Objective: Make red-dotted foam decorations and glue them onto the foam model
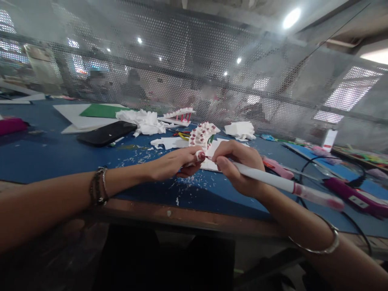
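My left hand [176, 163] is closed in a pinch round a small white foam piece [199, 155] with a dark red spot on it. My right hand [239, 165] grips a long white brush [273, 182] like a pen, its tip touching that piece and its pink-stained handle end pointing right. Both hands hover just above the blue table top [45, 157]. Just behind them stands a white foam model [201, 135] dotted with red spots.
A black phone [106, 133] lies left of centre, with crumpled white tissue [144, 121] beyond it. White and green sheets [91, 113], foam scraps, a pink tool [354, 198] with black cable at right. A perforated screen [194, 72] backs the table; people sit behind it.
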Demonstrator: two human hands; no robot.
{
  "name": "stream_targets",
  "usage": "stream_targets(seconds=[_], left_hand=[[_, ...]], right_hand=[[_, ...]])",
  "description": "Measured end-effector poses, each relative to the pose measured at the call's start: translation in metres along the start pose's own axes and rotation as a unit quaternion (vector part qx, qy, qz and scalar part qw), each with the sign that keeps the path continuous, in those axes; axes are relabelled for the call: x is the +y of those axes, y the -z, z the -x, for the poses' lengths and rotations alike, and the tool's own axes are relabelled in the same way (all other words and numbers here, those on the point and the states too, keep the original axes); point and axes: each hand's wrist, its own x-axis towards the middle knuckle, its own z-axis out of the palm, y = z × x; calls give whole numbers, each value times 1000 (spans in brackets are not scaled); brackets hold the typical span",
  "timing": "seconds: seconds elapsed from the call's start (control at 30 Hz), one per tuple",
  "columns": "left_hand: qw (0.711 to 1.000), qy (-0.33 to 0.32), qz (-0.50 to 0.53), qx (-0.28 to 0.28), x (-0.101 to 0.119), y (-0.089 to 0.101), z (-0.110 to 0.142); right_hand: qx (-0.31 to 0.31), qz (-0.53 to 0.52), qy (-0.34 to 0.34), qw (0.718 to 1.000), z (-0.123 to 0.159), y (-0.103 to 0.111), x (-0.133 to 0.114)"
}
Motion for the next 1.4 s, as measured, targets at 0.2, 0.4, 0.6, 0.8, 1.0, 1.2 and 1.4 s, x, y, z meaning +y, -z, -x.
stream_targets(seconds=[0.2,0.4,0.6,0.8,1.0,1.2,1.4], left_hand=[[996,12,86,-12,-3,0,-1],[992,10,123,-29,-6,1,-1],[989,3,142,-33,-11,2,-2],[992,9,118,-44,-12,3,-1],[994,26,99,-38,-11,3,-2],[995,21,93,-26,-11,3,-1],[999,26,32,0,-5,3,-1]], right_hand=[[-4,-30,-27,999,0,0,4],[-15,-38,-33,999,0,0,5],[-34,-52,-22,998,-1,0,3],[-22,-45,-22,999,-2,0,2],[-12,-50,-37,998,-2,0,4],[-33,-40,-31,998,-1,1,5],[-48,-56,-19,997,-1,0,4]])
